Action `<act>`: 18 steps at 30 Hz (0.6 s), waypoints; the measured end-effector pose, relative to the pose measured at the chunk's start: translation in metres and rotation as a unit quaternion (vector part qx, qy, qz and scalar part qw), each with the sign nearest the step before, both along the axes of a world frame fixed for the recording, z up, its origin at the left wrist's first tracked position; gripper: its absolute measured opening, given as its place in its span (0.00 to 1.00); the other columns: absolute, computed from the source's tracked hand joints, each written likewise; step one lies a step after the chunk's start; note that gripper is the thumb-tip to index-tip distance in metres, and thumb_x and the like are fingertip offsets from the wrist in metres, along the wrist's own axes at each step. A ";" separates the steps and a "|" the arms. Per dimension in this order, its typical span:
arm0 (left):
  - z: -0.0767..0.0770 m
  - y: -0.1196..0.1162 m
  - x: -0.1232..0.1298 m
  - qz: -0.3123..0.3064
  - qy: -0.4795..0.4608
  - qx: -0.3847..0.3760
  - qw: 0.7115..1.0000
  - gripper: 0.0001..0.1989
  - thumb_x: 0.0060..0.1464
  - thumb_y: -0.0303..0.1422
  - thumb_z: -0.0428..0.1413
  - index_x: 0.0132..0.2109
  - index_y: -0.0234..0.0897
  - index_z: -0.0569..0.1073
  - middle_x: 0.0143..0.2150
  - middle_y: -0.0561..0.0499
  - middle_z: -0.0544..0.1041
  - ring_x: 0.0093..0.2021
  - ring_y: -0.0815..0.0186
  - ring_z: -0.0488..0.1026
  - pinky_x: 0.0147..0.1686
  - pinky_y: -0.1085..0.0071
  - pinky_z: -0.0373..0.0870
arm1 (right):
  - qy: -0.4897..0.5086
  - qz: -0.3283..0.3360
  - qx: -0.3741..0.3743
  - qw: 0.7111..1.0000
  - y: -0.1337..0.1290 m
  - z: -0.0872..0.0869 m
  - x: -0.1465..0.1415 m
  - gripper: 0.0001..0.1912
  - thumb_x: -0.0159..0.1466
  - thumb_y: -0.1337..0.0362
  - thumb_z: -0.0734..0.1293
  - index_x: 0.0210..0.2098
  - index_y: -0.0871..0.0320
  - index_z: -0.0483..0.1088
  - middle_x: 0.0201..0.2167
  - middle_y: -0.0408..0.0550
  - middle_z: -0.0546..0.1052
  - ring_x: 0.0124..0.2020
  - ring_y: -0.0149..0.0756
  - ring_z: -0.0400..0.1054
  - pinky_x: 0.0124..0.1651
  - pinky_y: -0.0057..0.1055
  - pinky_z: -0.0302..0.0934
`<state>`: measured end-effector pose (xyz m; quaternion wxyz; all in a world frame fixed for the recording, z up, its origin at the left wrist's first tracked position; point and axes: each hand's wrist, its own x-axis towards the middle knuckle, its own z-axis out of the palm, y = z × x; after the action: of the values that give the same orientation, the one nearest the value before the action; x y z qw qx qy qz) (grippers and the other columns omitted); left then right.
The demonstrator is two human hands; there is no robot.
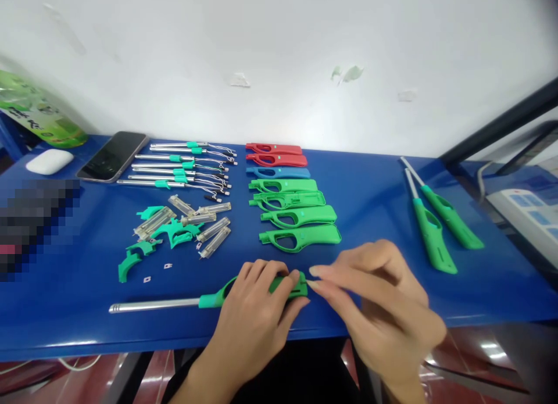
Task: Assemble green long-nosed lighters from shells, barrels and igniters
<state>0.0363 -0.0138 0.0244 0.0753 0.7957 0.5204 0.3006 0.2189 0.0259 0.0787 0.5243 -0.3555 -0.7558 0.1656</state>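
Observation:
My left hand (259,302) wraps over the handle of a green utility lighter (211,300), which lies flat along the table's front edge. Its metal tube points left and its butt end shows past my fingers. Just right of that end, my right hand (377,305) pinches thumb and forefinger together. Whatever is between those fingertips is too small to make out. Above lie several green handle shells (305,235), a blue shell (279,172) and two red shells (276,149). Two assembled green lighters (436,238) rest at the right.
Metal tubes with wires (165,165) lie in rows at the upper left. Below them are clear fuel tanks (215,241), green triggers (128,266) and tiny clips (147,279). A phone (114,156), white case (50,161) and bottle (39,113) sit far left; a power strip (523,212) stands right.

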 end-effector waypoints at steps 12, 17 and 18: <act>0.000 0.003 -0.001 -0.007 -0.007 -0.006 1.000 0.08 0.72 0.36 0.55 0.54 0.39 0.75 0.46 0.48 0.79 0.43 0.55 0.75 0.42 0.55 0.71 | -0.008 0.003 -0.003 1.000 -0.001 0.002 0.008 0.22 0.65 0.74 0.76 0.56 0.48 0.82 0.38 0.44 0.81 0.38 0.36 0.77 0.36 0.33 0.77; 0.000 0.003 0.000 -0.004 -0.007 -0.009 1.000 0.09 0.72 0.36 0.56 0.54 0.39 0.74 0.48 0.47 0.79 0.45 0.54 0.75 0.45 0.54 0.71 | -0.059 0.058 -0.038 0.996 -0.005 0.005 0.008 0.27 0.71 0.78 0.64 0.64 0.51 0.76 0.55 0.49 0.81 0.52 0.39 0.79 0.47 0.36 0.80; 0.000 0.003 0.000 -0.005 -0.007 -0.009 1.000 0.09 0.72 0.36 0.56 0.54 0.40 0.74 0.47 0.47 0.79 0.44 0.54 0.74 0.44 0.54 0.71 | -0.043 0.056 -0.027 0.997 -0.006 0.005 0.006 0.27 0.69 0.80 0.65 0.61 0.51 0.78 0.52 0.48 0.82 0.49 0.38 0.79 0.44 0.34 0.80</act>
<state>0.0365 -0.0108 0.0239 0.0877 0.7955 0.5187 0.3008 0.2253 0.0199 0.0838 0.4712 -0.3338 -0.7917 0.1992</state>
